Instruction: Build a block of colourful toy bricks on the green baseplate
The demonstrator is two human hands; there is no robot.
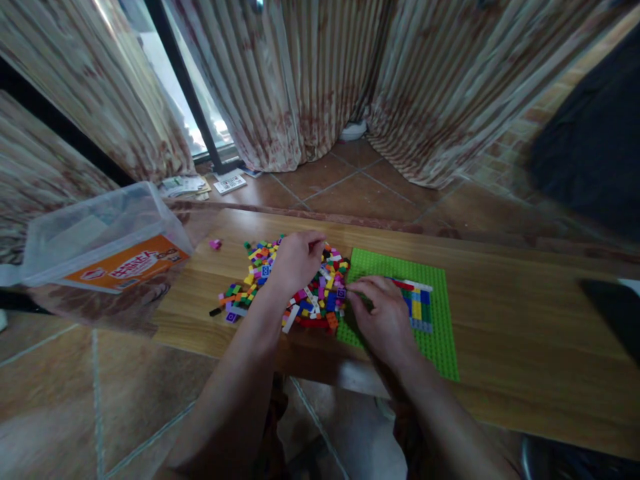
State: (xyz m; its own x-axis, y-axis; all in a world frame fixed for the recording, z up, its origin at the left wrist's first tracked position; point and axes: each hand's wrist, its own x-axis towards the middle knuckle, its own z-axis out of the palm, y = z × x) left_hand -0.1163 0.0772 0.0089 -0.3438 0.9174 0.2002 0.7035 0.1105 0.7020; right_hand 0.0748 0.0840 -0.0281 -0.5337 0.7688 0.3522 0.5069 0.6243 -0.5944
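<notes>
The right hand [383, 310] bends over the left part of a green baseplate [443, 343], its fingertips beside a purple brick [341, 293] at the right edge of the brick pile [311, 295]; whether its grip has hold of that brick, I cannot tell. The left hand [300, 261] is over the far part of the pile, thumb and fingers drawn together; whether its grip contains a brick is hidden.

Just right of the right hand, a block of assembled bricks [421, 308] in red, white, yellow, green and blue sits on the baseplate. A small pink brick [215, 244] lies apart, on the far left of the wooden desk [515, 333]. Left of the desk is a clear plastic box [125, 232] with an orange label [127, 265]. On the far side, striped curtains [330, 87] hang down to the tiled floor [350, 183].
</notes>
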